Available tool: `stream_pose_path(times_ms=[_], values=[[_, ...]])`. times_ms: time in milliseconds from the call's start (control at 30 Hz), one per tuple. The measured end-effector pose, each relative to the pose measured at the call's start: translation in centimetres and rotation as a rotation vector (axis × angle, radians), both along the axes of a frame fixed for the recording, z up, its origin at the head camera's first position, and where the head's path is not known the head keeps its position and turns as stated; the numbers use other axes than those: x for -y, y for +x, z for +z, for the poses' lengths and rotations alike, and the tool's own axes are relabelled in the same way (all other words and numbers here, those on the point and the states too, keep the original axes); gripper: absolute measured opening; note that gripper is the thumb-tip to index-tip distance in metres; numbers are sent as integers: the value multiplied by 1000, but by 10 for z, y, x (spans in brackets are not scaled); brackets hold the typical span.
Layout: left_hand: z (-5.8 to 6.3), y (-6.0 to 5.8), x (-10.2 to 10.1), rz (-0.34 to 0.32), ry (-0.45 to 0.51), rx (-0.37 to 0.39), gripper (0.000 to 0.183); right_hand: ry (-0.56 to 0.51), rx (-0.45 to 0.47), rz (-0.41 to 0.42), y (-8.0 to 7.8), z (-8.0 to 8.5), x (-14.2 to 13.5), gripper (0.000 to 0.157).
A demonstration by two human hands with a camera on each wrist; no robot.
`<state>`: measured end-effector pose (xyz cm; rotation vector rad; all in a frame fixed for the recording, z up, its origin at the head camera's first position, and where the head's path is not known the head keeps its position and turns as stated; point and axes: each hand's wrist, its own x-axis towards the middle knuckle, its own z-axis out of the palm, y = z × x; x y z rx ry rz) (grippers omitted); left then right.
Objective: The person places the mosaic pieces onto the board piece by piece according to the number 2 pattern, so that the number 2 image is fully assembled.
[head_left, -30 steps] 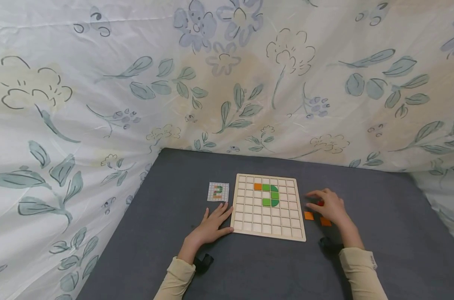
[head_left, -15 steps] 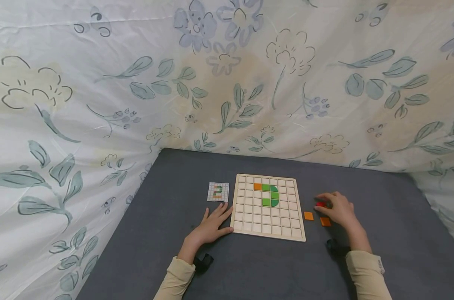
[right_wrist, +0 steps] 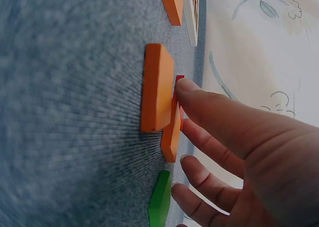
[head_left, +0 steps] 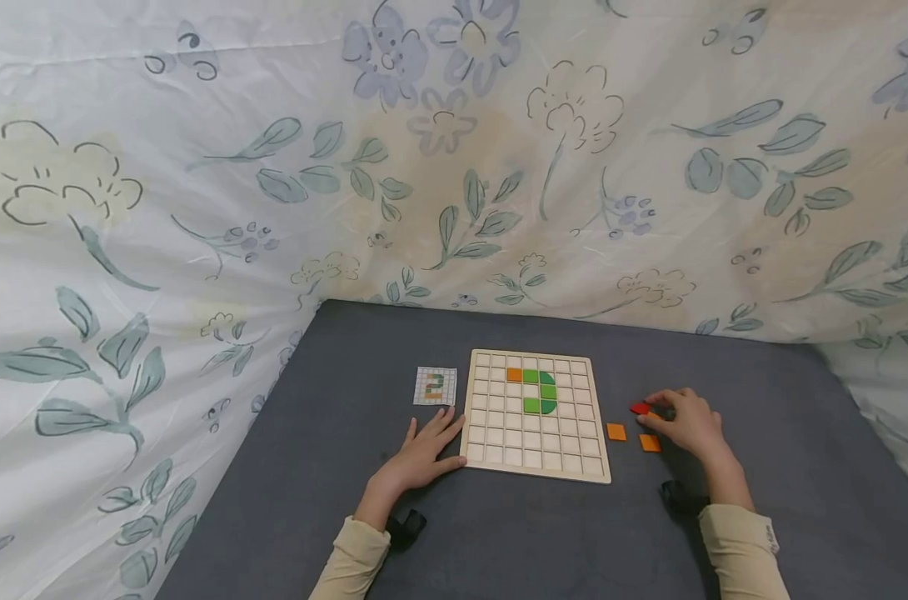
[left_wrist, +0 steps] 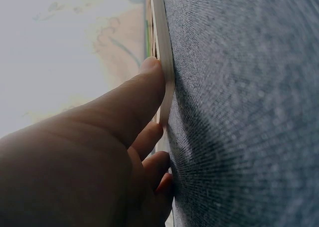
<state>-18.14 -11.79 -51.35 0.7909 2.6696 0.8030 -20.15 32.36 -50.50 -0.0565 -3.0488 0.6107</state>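
My left hand (head_left: 422,454) lies with its fingers spread along the left edge of a wooden grid board (head_left: 499,456); in the left wrist view the thumb (left_wrist: 142,95) touches the board's side. The board bears an orange square (head_left: 514,375) and several green pieces, some with rounded corners. Right of it, my right hand (head_left: 685,421) has thumb and index finger at opposite edges of a small red tile (head_left: 638,408), pinching it. An orange tile (right_wrist: 171,137) shows just under those fingers. A green tile (right_wrist: 160,199) lies by the other fingers, hidden by the hand in the head view.
Two orange square tiles, one near the board (head_left: 616,432) and one closer to the hand (head_left: 650,443), lie on the dark grey cloth (head_left: 521,542). A small printed pattern card (head_left: 435,386) sits left of the board. Floral fabric (head_left: 454,167) hangs behind and at the left.
My right hand has shifted right and slightly down, and its fingertips have drawn in around the red tile. An orange tile has come into sight under the fingers. My left hand stays put.
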Motion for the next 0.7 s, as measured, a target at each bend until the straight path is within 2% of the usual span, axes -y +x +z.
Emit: stream_pose_path(times_ms=[233,700], values=[[0,1,0,1,1,5,67,5,7,-16,-1,0,3,44],[-1,0,1,2,-10,11,67,-2,-13,2,-1,-2,5,37]])
